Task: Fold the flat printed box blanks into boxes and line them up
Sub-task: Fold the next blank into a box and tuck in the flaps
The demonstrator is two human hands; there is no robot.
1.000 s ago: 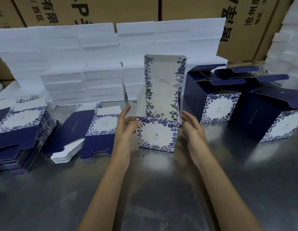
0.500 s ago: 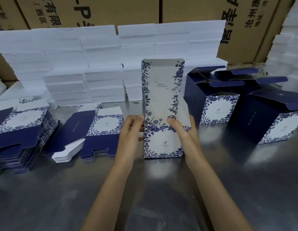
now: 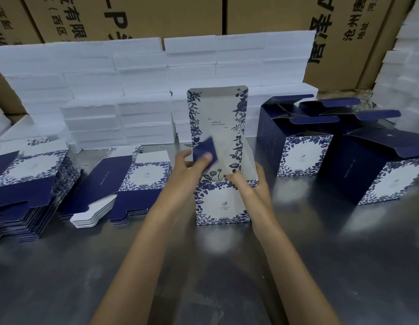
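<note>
Flaps next: on the box, our left hand now pinches the navy side flap inward, right hand gripping its front rim.

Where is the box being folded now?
In the head view, the box stands mid-table between both hands, with flat blanks left and finished boxes right.

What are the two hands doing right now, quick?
Left hand: pinching the box's dark blue side flap, folding it in.
Right hand: gripping the box at its top right rim.
</note>
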